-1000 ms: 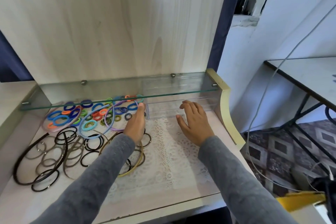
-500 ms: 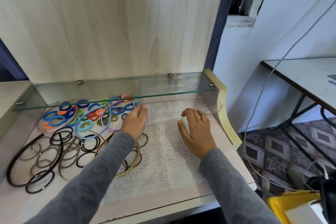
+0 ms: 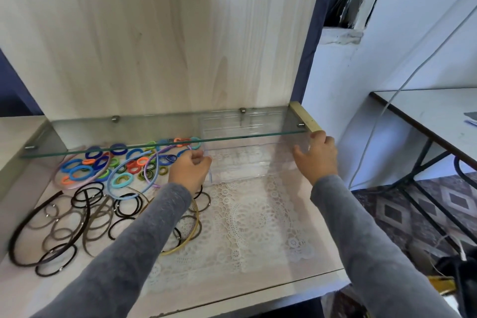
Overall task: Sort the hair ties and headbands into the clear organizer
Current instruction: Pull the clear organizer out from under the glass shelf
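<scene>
Both hands have moved outward since a moment ago. They lay flat on the lace mat (image 3: 258,222) in front of the clear organizer (image 3: 253,162); now my left hand (image 3: 189,171) and right hand (image 3: 316,156) are at its two ends. The fingers (image 3: 200,160) curl round the short walls, grasping the box on either side. It sits partly under the front edge of the glass shelf (image 3: 129,128), with its near side out over the mat, and I cannot tell whether it is lifted or resting. I judge that I am drawing it out to where it can be filled; no sorting has begun. It is thin, rigid, see-through plastic, hard to read against the mat's pale openwork. To its left on the pale wood-grain worktop (image 3: 20,292) lie the hair ties (image 3: 85,171), fuzzy loops in bright colours and thin black rings. Among them are the headbands (image 3: 196,222), stiff narrow arcs in blue, lilac, brown and gold.
</scene>
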